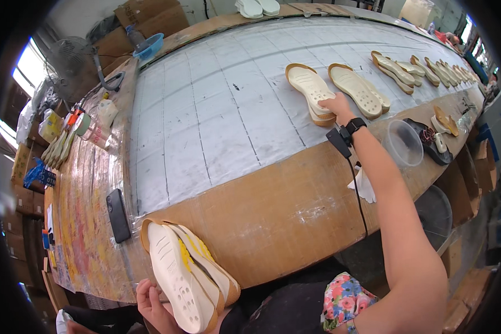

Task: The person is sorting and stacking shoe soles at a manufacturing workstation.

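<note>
Standing between the right hand (pixel 339 107) and dark shoe (pixel 430 147) is a clear tub (pixel 403 143).

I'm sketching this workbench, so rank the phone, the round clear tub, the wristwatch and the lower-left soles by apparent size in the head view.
1. Lower-left soles, taken together; nearness to the camera may enlarge them
2. Round clear tub
3. Phone
4. Wristwatch
</note>
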A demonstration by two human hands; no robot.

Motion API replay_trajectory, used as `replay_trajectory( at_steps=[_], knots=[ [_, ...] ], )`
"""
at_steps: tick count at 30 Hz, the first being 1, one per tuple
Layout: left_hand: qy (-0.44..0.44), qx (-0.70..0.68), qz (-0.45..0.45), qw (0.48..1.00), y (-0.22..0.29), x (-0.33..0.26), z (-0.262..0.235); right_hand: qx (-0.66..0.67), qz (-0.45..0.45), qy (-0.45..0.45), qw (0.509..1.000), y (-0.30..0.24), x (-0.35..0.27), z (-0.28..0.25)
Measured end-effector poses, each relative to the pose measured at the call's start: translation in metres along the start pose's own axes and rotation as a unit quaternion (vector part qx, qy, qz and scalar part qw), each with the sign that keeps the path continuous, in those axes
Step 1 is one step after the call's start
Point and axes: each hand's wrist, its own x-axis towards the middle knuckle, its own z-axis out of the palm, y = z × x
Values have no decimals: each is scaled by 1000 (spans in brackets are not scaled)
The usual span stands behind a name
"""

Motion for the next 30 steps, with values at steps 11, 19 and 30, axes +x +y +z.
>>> replay_trajectory(
  at_steps=[11,19,30],
  knots=[
    [50,12,71,996,64,-38,25,136,-213,-125,959,-15,-53,43],
    [-143,-83,160,973,117,-80,74,530,205,-516,641,-72,-212,41],
    [-113,-385,-45,915,111,-73,194,264,-72,-514,813,-141,-313,-39]
  ],
)
